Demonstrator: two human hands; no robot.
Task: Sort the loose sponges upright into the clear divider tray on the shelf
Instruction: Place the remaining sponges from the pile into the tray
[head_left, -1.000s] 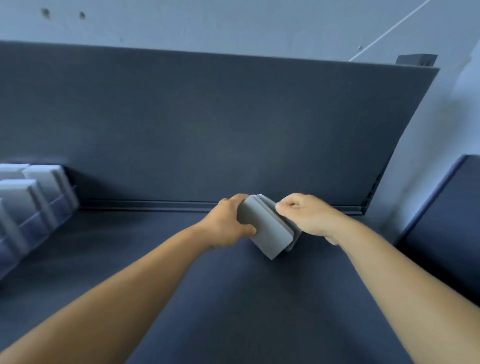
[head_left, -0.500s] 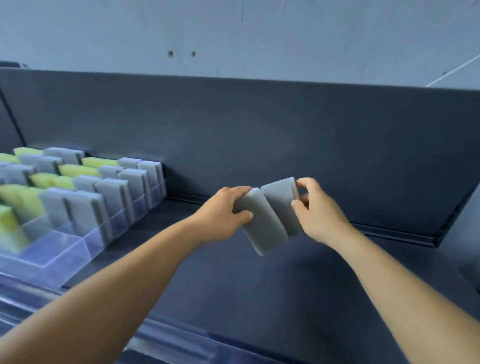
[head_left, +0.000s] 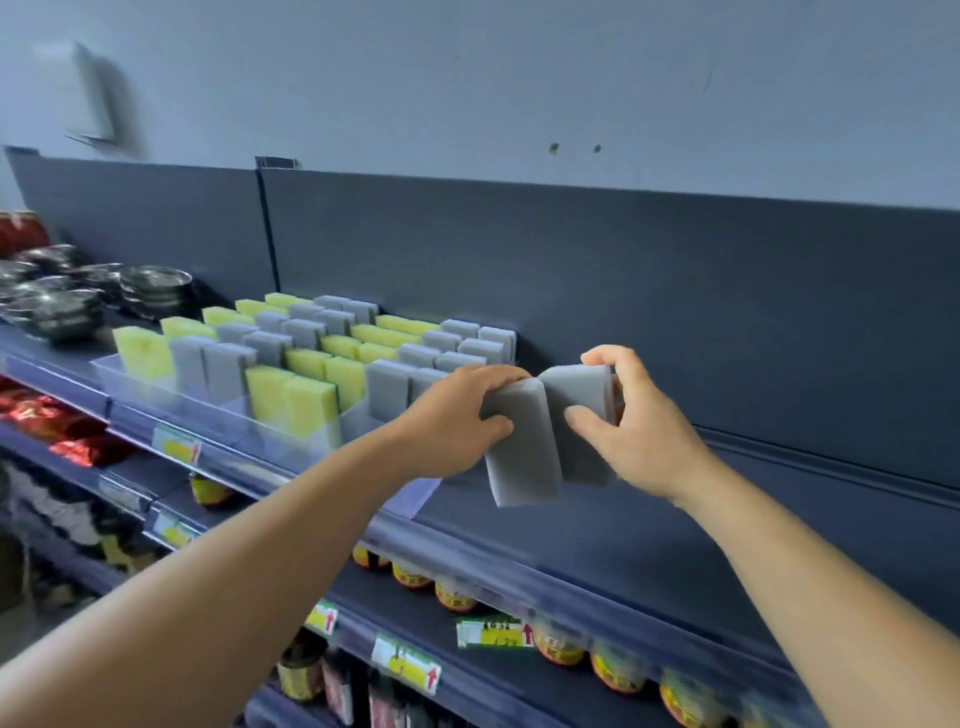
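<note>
Your dark blue-grey metal shelf (head_left: 675, 519) carries a clear plastic divider tray (head_left: 156, 387) on its left part, packed with upright grey and yellow rectangular sponges (head_left: 311, 405) in rows. Just right of the tray, your left hand (head_left: 457, 415) grips one loose grey sponge block (head_left: 522, 452), fingers curled over its top and thumb on its face. Your right hand (head_left: 639, 436) pinches a second grey sponge block (head_left: 576, 395) beside it. The two blocks touch, held above the shelf, tilted apart at the top
</note>
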